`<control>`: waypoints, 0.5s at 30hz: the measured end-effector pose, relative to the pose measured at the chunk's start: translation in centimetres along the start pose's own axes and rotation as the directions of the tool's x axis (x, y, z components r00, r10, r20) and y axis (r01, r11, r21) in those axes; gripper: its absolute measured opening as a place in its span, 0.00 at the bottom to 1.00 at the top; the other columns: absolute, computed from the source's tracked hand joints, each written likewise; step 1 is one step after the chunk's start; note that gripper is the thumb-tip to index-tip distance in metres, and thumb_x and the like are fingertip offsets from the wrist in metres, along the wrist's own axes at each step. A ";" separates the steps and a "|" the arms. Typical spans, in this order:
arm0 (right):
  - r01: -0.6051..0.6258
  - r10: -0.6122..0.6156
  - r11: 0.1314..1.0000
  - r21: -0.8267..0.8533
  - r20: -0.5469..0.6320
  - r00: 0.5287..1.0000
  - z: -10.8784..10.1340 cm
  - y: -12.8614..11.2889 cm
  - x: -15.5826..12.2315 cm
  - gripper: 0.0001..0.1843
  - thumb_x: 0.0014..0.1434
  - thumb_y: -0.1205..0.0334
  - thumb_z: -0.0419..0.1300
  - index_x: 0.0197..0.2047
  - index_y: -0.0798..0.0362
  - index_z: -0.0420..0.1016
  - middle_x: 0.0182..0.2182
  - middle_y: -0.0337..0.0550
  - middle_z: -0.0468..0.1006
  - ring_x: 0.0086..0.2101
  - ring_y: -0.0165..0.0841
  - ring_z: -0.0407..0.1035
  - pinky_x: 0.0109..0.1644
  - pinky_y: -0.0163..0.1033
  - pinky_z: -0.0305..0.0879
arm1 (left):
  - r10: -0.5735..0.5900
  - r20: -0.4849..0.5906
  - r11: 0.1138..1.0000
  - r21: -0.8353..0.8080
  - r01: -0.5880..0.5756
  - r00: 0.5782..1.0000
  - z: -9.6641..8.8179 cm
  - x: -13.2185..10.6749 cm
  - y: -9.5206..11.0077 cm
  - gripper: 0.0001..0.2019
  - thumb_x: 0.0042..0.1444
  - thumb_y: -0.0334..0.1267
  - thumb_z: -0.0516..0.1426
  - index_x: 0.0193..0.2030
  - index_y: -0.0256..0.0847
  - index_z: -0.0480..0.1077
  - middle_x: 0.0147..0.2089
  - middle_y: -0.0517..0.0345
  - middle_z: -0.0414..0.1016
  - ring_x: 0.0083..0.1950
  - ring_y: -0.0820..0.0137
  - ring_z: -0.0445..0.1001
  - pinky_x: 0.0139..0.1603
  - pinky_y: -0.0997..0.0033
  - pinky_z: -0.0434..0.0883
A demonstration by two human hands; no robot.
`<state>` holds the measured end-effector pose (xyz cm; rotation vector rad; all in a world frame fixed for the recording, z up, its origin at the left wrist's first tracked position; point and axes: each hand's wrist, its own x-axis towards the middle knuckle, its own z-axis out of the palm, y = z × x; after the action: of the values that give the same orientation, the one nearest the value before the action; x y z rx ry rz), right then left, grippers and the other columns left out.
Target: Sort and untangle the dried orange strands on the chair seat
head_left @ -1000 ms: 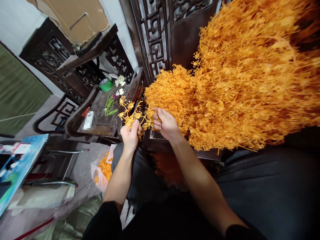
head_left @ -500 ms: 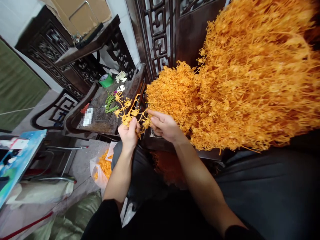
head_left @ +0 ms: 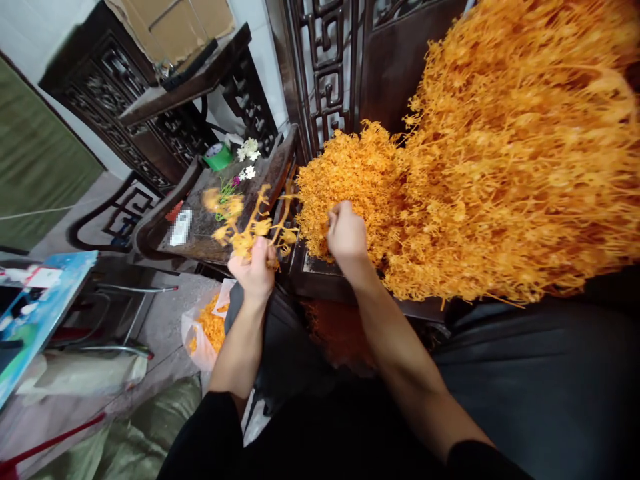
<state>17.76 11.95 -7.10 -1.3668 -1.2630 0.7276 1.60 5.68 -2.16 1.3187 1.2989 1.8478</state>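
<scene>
Over the bench (head_left: 320,280), my left hand (head_left: 256,267) is clenching an orange sprig (head_left: 250,223) while my right (head_left: 346,233) is pinching into the pile (head_left: 475,167); yanking could snag and drag a clump off.

dark wooden bench (head_left: 320,283) — orange sprig heap (head_left: 450,187) on it
</scene>
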 end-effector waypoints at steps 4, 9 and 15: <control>0.063 -0.070 0.984 0.166 0.041 0.997 -3.3 -1.4 0.2 0.05 0.71 0.60 0.56 0.46 0.49 0.70 0.42 0.48 0.78 0.29 0.33 0.69 0.40 0.45 0.67 | -0.072 0.226 0.997 0.001 0.073 0.972 -0.9 0.5 -0.2 0.29 0.59 0.52 0.65 0.14 0.39 0.63 0.14 0.63 0.58 0.16 0.78 0.57 0.20 0.73 0.55; 0.332 -0.396 0.904 0.269 0.235 0.888 -6.2 -6.6 -2.7 0.13 0.73 0.56 0.57 0.54 0.44 0.80 0.38 0.44 0.76 0.40 0.38 0.72 0.48 0.47 0.68 | -0.201 0.387 0.980 0.066 0.190 0.900 -1.4 0.8 -1.1 0.28 0.58 0.53 0.67 0.16 0.38 0.66 0.15 0.61 0.62 0.17 0.78 0.58 0.20 0.74 0.54; 0.401 -0.422 0.906 0.135 0.337 0.842 -4.6 -7.0 -3.4 0.08 0.70 0.61 0.60 0.41 0.48 0.82 0.36 0.44 0.75 0.39 0.39 0.70 0.49 0.47 0.66 | -0.127 0.538 0.979 0.201 0.020 0.833 -1.6 1.0 -0.5 0.27 0.63 0.52 0.64 0.17 0.37 0.69 0.15 0.60 0.65 0.18 0.77 0.61 0.21 0.75 0.56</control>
<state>19.26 6.28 -0.18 -0.8825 -1.7439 0.7198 -0.30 6.09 -2.32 1.7097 1.1960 1.1712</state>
